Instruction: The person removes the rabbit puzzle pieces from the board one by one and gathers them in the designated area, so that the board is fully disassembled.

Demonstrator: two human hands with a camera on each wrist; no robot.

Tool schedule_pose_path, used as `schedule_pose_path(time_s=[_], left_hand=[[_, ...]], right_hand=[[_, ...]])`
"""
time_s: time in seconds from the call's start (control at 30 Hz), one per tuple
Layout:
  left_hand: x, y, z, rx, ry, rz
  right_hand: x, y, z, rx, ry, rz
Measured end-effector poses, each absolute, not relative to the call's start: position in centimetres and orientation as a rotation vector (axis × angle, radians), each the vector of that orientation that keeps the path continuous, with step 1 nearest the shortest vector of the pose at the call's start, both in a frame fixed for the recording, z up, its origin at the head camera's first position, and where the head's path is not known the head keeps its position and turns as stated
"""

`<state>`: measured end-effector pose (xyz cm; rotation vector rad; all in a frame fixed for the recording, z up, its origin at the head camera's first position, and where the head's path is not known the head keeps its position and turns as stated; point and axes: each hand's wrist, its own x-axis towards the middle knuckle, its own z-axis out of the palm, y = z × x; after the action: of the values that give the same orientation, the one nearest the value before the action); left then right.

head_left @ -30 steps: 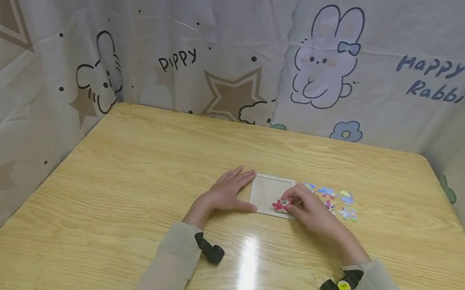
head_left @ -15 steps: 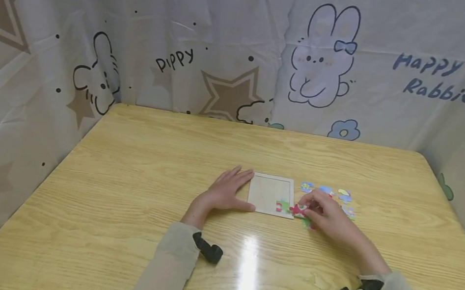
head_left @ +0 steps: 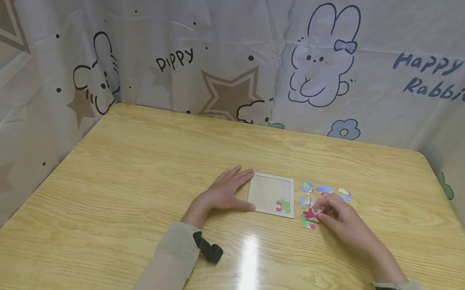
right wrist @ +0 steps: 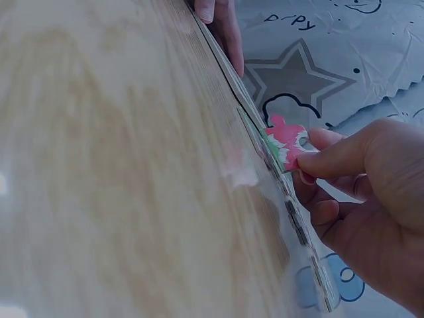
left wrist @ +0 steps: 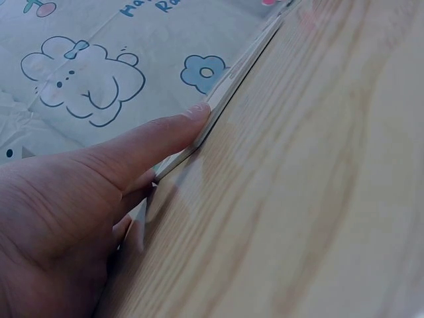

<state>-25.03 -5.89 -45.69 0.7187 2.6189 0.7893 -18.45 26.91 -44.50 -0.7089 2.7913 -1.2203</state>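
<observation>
My left hand [head_left: 229, 190] lies at the left edge of a square wooden puzzle tray [head_left: 263, 194], its fingers straight and spread, touching the frame. In the left wrist view the thumb [left wrist: 156, 139] rests on the tray's rim. One green and pink jigsaw piece [head_left: 284, 206] sits in the tray's lower right corner. To the right of the tray, my right hand [head_left: 344, 220] pinches a red jigsaw piece [head_left: 312, 214] between thumb and fingers, above other pieces. The right wrist view shows this red piece [right wrist: 286, 142] tilted up, with white and green patches.
Several loose jigsaw pieces lie right of the tray, including a blue one with a flower [head_left: 307, 186], a blue and yellow one [head_left: 344, 194] and a green one [head_left: 308, 224]. The wooden table [head_left: 146, 153] meets a printed cloth [head_left: 238, 42] behind.
My right hand has carried the red jigsaw piece rightward, from over the tray to the loose pieces, uncovering the green and pink piece in the tray. The left hand stays in place.
</observation>
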Motion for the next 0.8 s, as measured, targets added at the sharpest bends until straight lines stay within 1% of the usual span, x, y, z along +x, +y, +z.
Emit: schedule_pose_path(time_s=[0.5, 0.8], left_hand=[[-25.0, -5.9, -45.7, 0.723, 2.618, 0.785], [-24.9, -5.8, -45.6, 0.729, 2.626, 0.783]], right_hand=[[-17.0, 29.2, -44.5, -0.678, 2.863, -1.190], [-16.8, 30.0, -44.7, -0.641, 2.859, -1.155]])
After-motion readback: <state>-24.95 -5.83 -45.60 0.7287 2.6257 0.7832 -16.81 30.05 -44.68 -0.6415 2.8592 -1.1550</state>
